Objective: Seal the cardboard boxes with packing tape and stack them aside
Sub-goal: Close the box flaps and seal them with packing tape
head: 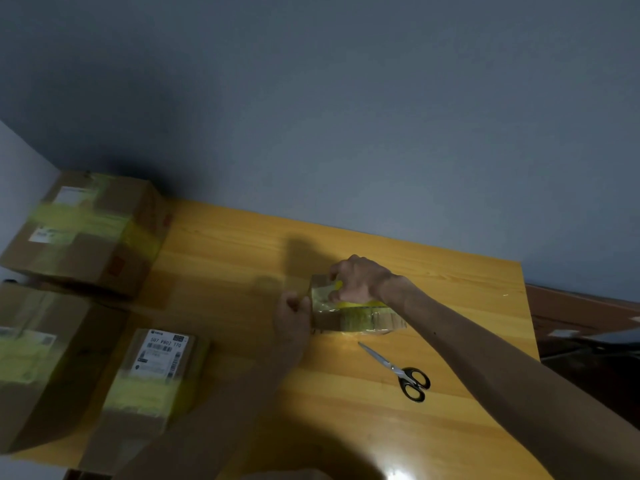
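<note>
hands [292,315] [356,278] gripping taped box [367,322], scissors [401,374] near

Dim; the wall [346,98] is grey, darkening toward the top left; the table [450,289] glows warm yellow, with a white glare spot at its near edge; a soft shadow lies on it at centre, another on the wall behind the boxes [86,233]; the boxes are smeared by blur; the scissors [398,370] look sharper; the view is tilted.
</note>
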